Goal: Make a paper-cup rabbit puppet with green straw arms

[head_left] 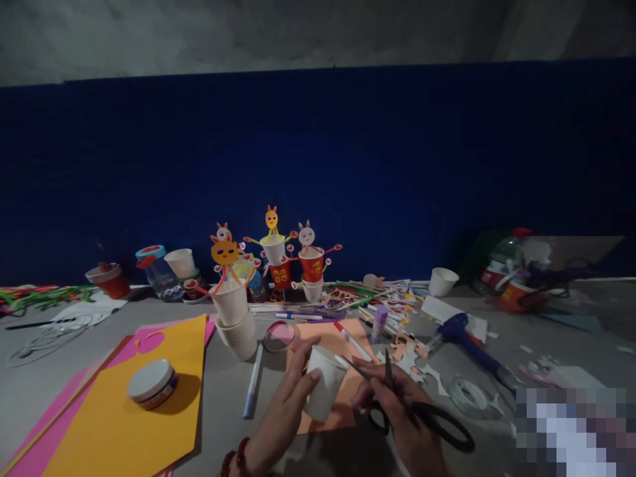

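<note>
My left hand [288, 397] is closed round a white paper cup [324, 384] that lies tilted on its side, mouth toward the far side, above an orange paper sheet [328, 341]. My right hand [397, 411] grips black-handled scissors [422, 414]; their blades point up and left, with the tips touching the cup's rim.
Yellow paper [124, 411] over pink sheets lies at the left with a round white tin [152, 383] on it. A stack of white cups [237, 328], paper-cup animal figures [278, 255], markers, a blue glue gun [464, 338], tape rolls and paper scraps crowd the table. A blue wall stands behind.
</note>
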A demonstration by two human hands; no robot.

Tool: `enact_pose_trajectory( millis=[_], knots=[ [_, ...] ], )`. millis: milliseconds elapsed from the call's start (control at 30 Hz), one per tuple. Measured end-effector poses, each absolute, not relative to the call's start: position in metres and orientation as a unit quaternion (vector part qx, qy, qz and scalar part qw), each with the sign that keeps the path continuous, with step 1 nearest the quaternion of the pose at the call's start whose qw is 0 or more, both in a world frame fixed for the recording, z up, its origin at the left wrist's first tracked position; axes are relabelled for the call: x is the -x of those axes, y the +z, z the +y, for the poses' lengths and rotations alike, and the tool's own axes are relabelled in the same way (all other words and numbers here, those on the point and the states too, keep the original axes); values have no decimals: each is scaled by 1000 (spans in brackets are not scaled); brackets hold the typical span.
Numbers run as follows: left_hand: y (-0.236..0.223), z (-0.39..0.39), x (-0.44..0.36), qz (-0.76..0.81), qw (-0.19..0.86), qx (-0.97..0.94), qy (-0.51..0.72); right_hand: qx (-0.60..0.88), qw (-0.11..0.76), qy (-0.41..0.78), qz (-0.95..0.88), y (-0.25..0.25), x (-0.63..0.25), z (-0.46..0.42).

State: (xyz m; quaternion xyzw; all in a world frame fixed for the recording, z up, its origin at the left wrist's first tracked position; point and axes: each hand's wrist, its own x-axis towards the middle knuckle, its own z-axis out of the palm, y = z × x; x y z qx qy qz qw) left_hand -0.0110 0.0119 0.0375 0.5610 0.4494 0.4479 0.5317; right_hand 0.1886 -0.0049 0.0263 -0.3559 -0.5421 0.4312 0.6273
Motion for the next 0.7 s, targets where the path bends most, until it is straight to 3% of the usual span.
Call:
enact_pose_trajectory(
  millis=[133,267,367,500,700],
  knots=[
    [39,15,7,373,688,-428,453,364,645,447,-502,26,-190,-4],
    [40,15,6,366,680,-419,477,343,655,459,-494,25,-188,-3],
    [40,13,7,387,641,-463,474,334,667,441,-499,26,-187,-2],
    [40,11,6,424,513,-565,488,329,670,445,-495,28,-184,-3],
    [40,9,-2,405,413,-641,504,383,604,430,-551,26,-185,-5]
  ],
)
